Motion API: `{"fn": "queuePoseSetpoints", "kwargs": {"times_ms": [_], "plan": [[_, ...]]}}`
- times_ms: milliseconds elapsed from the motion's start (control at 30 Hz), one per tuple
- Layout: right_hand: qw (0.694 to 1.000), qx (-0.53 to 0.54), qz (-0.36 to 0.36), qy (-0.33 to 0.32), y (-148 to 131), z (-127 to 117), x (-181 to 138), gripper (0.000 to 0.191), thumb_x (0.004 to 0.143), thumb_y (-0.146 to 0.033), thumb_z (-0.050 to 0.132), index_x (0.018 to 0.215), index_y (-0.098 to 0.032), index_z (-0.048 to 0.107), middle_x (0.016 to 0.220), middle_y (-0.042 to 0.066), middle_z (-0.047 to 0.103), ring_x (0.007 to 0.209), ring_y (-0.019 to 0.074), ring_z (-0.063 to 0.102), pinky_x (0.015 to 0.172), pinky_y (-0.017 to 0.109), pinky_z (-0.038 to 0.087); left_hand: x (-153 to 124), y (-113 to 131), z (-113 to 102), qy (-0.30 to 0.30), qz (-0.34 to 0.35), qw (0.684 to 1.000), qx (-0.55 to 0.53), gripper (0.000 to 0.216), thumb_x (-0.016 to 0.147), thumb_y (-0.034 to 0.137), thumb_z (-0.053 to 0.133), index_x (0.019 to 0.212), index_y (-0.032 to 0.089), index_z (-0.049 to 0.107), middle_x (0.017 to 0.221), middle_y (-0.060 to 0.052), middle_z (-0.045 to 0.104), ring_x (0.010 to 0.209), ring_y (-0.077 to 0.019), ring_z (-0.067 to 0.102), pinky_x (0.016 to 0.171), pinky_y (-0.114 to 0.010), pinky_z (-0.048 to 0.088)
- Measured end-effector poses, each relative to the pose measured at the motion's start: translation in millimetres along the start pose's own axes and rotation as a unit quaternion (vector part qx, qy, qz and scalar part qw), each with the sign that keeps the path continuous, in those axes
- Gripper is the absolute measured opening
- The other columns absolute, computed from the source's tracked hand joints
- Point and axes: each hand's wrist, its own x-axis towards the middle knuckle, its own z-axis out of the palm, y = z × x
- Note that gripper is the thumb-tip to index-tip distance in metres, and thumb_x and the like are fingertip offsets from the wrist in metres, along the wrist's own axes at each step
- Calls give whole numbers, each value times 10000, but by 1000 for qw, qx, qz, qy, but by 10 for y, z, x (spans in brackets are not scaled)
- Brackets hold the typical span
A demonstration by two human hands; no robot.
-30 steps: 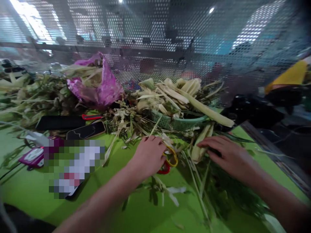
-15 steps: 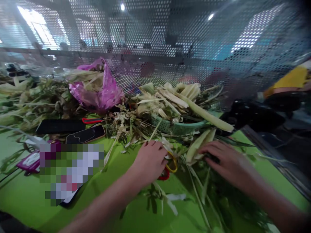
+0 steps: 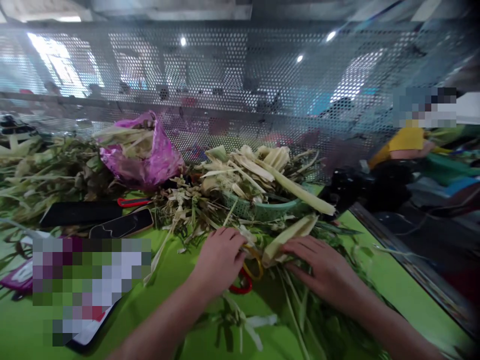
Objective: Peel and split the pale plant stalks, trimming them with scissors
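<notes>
My left hand (image 3: 221, 255) is closed, its fingers curled down over pale strips of husk; what is under them is hidden. Scissors with red and yellow handle loops (image 3: 254, 267) lie right beside its thumb, their blades out of sight. My right hand (image 3: 318, 260) has its fingertips on the near end of a broad, pale green corn husk (image 3: 290, 240), the thumb lower and hidden in part. Behind both hands a green basket (image 3: 268, 211) is heaped with dry husks (image 3: 258, 167). Shredded husk pieces (image 3: 240, 320) lie on the green table (image 3: 204, 345) in front.
A pink plastic bag (image 3: 159, 155) of husks stands at the back left, beside piled leaves (image 3: 63, 165). Two dark phones (image 3: 122, 223) and a red-handled tool (image 3: 133, 202) lie before it. A perforated metal screen (image 3: 225, 75) closes the back. Another person's yellow sleeve (image 3: 407, 137) shows at right.
My right hand and the corn husk have shifted a little left, closer to the scissors. The left hand stays about where it was. The view has tilted up and turned slightly right.
</notes>
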Motion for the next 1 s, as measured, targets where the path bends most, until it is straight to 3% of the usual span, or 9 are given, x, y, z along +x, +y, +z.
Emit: {"fn": "queuePoseSetpoints", "kwargs": {"times_ms": [300,367,467,633,700,833,900,1000], "plan": [[997,18,29,76,-159,-234,168,252,875,-287,518,1092,-235,634,1065,80,677,996,237,623,842,368,496,-11,-134,35,14,-61,997,35,393,835,268,525,1227,245,538,1300,-74,526,1215,-261,451,1025,-435,347],[995,59,40,76,-252,-279,341,272,889,-280,500,1127,-242,625,1092,71,666,974,218,627,842,345,496,-11,-149,31,14,-63,997,39,386,851,304,503,1230,237,537,1294,-80,532,1214,-258,456,1029,-427,343],[987,133,63,69,-372,-296,703,316,886,-294,502,1183,-253,601,1095,55,660,792,175,638,718,295,510,-19,-151,24,13,-53,998,41,388,866,349,479,1232,234,539,1288,-87,539,1213,-256,459,1023,-417,346],[978,119,120,122,-383,-200,1319,370,849,-303,530,1197,-196,599,805,42,674,599,171,571,580,289,442,-27,-154,27,19,-47,998,44,389,874,361,464,1230,230,548,1299,-97,537,1225,-262,447,1024,-421,334],[978,99,136,123,-350,-152,1477,328,814,-298,575,1115,-187,643,816,45,685,642,184,588,614,297,441,-18,-157,22,21,-50,998,41,381,865,355,479,1215,228,561,1284,-99,547,1210,-265,459,1017,-420,338],[983,107,99,108,-284,-140,1594,121,753,-253,638,841,-204,705,904,43,694,813,209,616,724,308,440,7,-144,-16,28,-58,997,29,359,842,316,514,1184,230,583,1247,-92,571,1182,-270,478,992,-419,350],[970,148,116,154,-236,-200,1590,109,748,-275,649,809,-199,698,826,31,684,763,193,607,693,299,438,14,-128,-45,32,-56,998,19,338,838,294,518,1162,232,594,1220,-84,588,1157,-268,492,970,-419,362],[920,253,167,249,-153,-346,1568,184,723,-347,686,815,-187,681,715,-2,639,600,138,540,582,268,415,14,-106,-85,41,-47,998,3,308,847,288,506,1130,222,606,1171,-75,617,1111,-261,515,940,-414,377]]}}
